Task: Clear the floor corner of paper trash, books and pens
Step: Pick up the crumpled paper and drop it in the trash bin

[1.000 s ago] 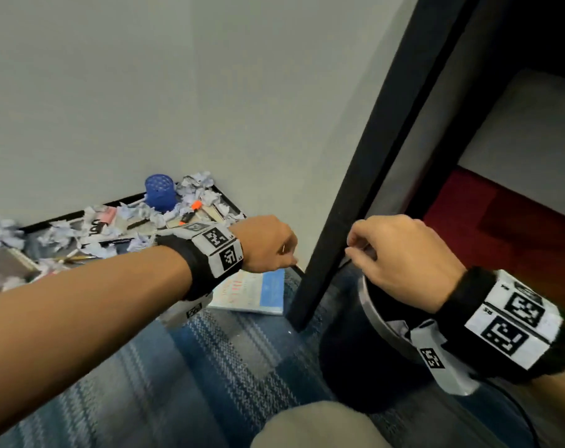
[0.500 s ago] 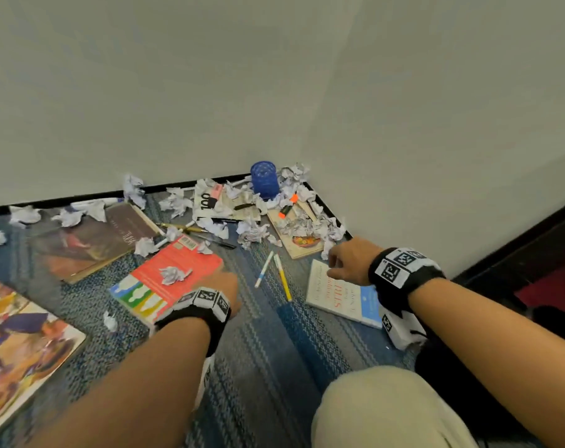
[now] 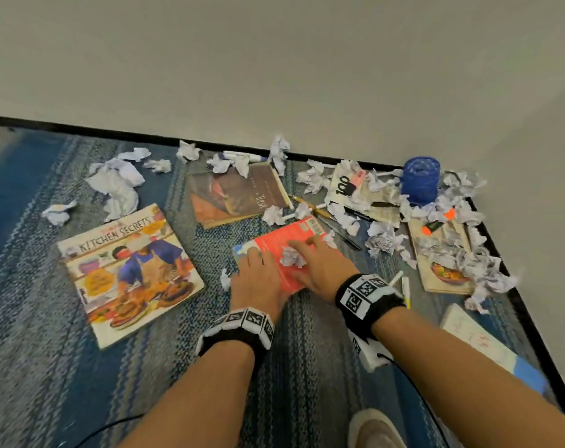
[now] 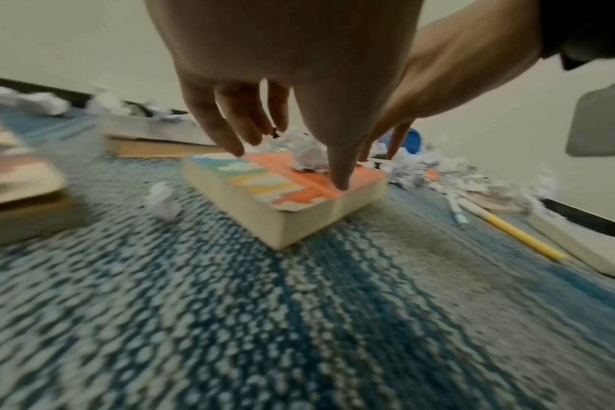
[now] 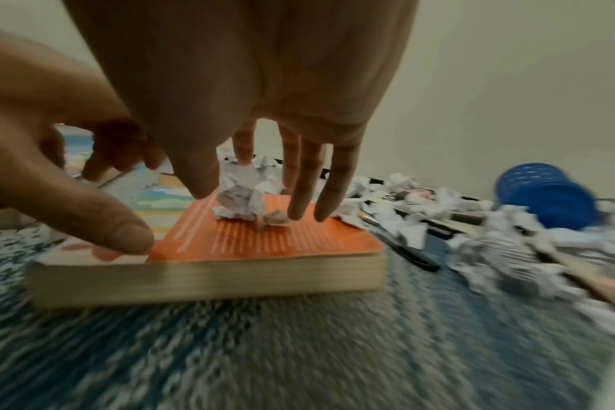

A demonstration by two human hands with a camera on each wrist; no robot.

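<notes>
Both hands are down over the thick orange book lying flat on the blue carpet. The left hand covers its near left corner, fingers spread and fairly straight, thumb tip on the cover; it holds nothing. The right hand reaches over the right half of the book, fingers extended and loosely apart, their tips at or just above the cover; whether they press on it, I cannot tell. A small crumpled paper ball sits on the cover between the two hands, just beside the right fingers and not gripped.

To the left lies a large cookbook reading "Kitchen Secrets", and beyond the orange book a dark-covered book. More paper wads are strewn along the baseboard and heaped in the corner, where a blue mesh cup stands. Pens lie near the right wrist, among them a yellow pen, and a white and blue book rests by the right wall.
</notes>
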